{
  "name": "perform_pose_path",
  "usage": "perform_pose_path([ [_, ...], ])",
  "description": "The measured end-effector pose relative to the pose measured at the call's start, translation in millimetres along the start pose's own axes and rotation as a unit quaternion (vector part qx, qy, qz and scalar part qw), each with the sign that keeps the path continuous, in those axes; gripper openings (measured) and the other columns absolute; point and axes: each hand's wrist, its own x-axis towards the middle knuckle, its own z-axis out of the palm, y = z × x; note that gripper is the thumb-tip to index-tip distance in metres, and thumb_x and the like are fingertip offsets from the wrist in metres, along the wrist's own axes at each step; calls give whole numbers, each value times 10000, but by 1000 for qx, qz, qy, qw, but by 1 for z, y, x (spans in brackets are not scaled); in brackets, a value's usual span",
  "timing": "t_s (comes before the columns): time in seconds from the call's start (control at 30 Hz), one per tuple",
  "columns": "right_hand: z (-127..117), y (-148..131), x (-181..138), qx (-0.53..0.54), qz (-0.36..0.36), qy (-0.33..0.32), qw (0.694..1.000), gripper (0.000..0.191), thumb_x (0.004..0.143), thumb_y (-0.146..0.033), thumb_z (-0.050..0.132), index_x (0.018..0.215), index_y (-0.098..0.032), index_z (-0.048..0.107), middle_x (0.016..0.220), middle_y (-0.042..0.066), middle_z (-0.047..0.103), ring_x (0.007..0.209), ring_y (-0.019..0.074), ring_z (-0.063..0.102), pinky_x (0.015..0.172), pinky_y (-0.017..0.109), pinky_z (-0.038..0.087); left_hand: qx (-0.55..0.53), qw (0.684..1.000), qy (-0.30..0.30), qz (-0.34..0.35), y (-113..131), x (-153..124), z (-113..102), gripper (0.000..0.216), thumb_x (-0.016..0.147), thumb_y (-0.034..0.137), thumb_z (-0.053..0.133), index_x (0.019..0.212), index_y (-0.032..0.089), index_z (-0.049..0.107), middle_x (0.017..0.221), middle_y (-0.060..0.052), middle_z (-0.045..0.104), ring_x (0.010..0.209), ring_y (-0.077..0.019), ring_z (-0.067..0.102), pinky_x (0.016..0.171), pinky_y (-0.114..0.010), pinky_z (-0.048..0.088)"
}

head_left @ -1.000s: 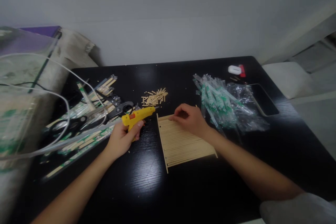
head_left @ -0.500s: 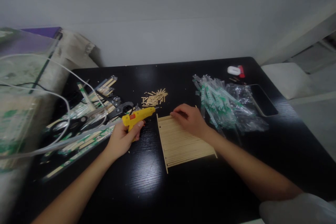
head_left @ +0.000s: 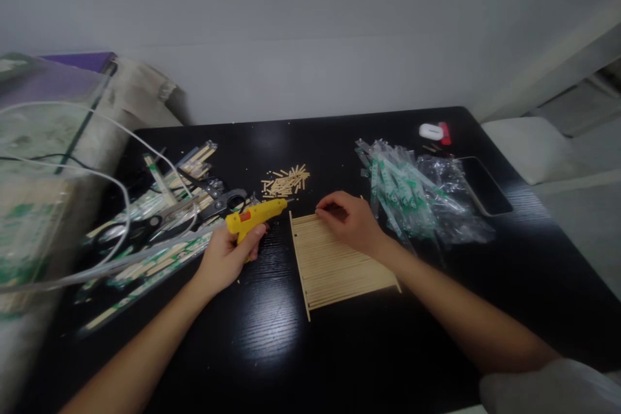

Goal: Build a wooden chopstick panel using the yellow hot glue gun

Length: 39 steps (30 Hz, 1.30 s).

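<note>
Head view: my left hand (head_left: 226,259) grips a yellow plastic glue gun (head_left: 258,215); my right hand (head_left: 355,223) pinches, on what I cannot make out, at the far edge of a flat, pale wooden slatted panel (head_left: 334,268). Probably gluing; next calls for steady placement.

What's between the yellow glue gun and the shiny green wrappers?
In the head view, the right hand is between the glue gun and the wrappers, and so is the far part of the stick panel.

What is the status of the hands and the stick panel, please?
Left hand gripping yellow glue gun. Right hand over stick panel, hiding part. Short sticks piled beyond glue gun.
</note>
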Motion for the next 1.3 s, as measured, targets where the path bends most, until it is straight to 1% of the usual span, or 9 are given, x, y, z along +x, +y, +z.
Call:
perform_pose_path([
  [0.3,1,7,2,63,14,61,996,133,950,-221,547,994,-216,672,967,59,734,860,187,715,746,329,576,-1,1000,2,6,0,1,0,469,945,462,568,546,217,580,492,-9,597,505,-137,568,501,-239,462],
  [0.43,1,10,3,135,57,93,985,114,941,-247,552,1009,-210,635,937,43,717,711,146,702,675,300,578,0,1000,3,6,0,1,1,473,943,450,561,532,218,575,487,-10,593,492,-134,557,494,-238,453],
  [0.57,1,9,1,153,80,65,983,136,942,-277,561,1045,-211,622,948,46,723,556,119,648,547,280,549,-1,1000,0,4,0,1,0,463,942,441,563,538,215,582,491,-13,595,507,-141,571,497,-241,449],
  [0.6,1,8,0,145,76,55,985,152,947,-274,556,1070,-213,623,980,58,731,605,135,679,579,293,569,-3,1000,1,3,1,1,0,462,941,443,565,540,215,583,491,-13,594,509,-143,574,498,-241,450],
  [0.67,1,5,0,106,42,53,992,217,944,-245,556,1149,-221,622,1133,93,731,904,204,745,789,361,615,-5,1000,3,0,2,0,1,457,935,451,575,544,214,588,491,-12,593,509,-146,576,496,-240,450],
  [0.73,0,4,0,58,-6,66,996,312,930,-203,560,1237,-232,607,1331,110,671,1237,252,647,1035,445,545,-5,1000,5,-6,3,0,1,459,923,465,588,537,216,584,489,-11,589,503,-149,576,482,-238,445],
  [0.8,-2,3,1,30,-30,73,996,366,929,-177,552,1287,-243,595,1436,109,609,1341,259,570,1125,485,479,-4,1000,7,-9,4,0,1,461,913,473,594,530,217,576,488,-12,588,497,-150,574,471,-237,440],
  [1.0,-2,5,1,29,-16,74,997,347,927,-172,563,1262,-241,623,1337,109,670,1225,246,650,1084,467,521,0,1000,8,5,3,1,1,455,927,447,575,532,220,584,484,-13,588,507,-148,579,484,-237,451],
  [1.3,-1,-4,-1,25,-11,47,999,198,921,-210,594,1105,-223,668,1070,76,755,956,217,726,829,367,600,-9,1000,1,-2,-1,0,1,469,942,455,570,537,219,581,497,-11,589,486,-141,551,492,-249,447],
])
